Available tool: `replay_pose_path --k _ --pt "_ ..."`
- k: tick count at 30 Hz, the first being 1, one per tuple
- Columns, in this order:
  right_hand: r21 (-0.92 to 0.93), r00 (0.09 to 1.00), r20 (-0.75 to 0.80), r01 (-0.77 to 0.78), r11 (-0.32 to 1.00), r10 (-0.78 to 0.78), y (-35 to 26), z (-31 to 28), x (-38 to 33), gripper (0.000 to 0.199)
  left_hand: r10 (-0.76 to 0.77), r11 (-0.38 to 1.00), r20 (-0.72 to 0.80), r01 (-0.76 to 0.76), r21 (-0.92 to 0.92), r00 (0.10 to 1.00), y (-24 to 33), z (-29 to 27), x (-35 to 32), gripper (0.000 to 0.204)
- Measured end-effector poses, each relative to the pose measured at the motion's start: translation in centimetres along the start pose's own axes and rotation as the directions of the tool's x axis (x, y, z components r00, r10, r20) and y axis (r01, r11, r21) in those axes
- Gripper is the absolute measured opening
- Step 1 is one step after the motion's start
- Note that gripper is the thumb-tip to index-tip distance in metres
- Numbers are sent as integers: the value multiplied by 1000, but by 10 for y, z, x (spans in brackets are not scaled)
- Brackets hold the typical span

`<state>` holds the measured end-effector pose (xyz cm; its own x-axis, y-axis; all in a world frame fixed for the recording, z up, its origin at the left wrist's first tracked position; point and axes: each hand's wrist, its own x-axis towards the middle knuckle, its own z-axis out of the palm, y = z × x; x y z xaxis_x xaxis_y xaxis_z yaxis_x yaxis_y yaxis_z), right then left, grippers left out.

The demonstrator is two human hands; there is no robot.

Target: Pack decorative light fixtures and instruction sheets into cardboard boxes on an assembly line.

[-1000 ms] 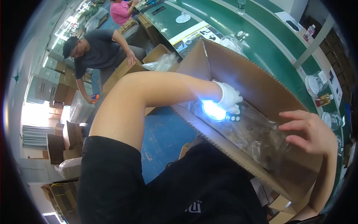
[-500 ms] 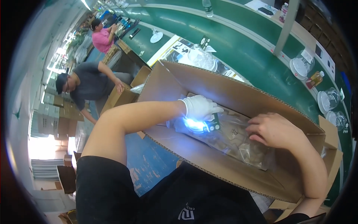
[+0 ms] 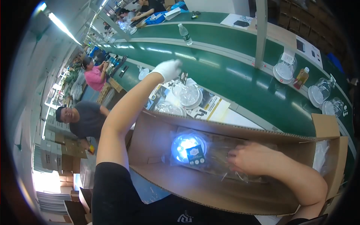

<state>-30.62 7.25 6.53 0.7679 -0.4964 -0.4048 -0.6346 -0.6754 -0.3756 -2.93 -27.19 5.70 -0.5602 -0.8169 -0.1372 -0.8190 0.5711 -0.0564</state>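
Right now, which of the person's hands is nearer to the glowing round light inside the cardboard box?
Right. The right hand lies in the cardboard box just beside the glowing round light. The gloved left hand is raised well away, above the bagged domes on the bench.

This is a factory packing line. Just beyond the gloved left hand (image 3: 168,69) runs a long green conveyor belt (image 3: 240,80) carrying clear domed lamps (image 3: 284,70), with other workers (image 3: 95,75) seated along it. Under the right hand (image 3: 249,157) sits an open cardboard carton (image 3: 225,195); stacked boxes (image 3: 50,150) stand far left.
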Motion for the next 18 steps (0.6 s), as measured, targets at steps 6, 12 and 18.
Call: replay_pose_path --k 6,12,18 --pt "-34 977 -188 101 994 -105 -2 20 6 29 31 998 459 -53 36 888 -65 84 30 44" --pt "35 984 -173 47 998 -41 5 17 2 33 -49 992 353 6 123 934 4 71 22 38" --pt "42 983 -168 86 995 -78 11 18 5 33 -13 997 122 3 82 992 27 26 1 28"
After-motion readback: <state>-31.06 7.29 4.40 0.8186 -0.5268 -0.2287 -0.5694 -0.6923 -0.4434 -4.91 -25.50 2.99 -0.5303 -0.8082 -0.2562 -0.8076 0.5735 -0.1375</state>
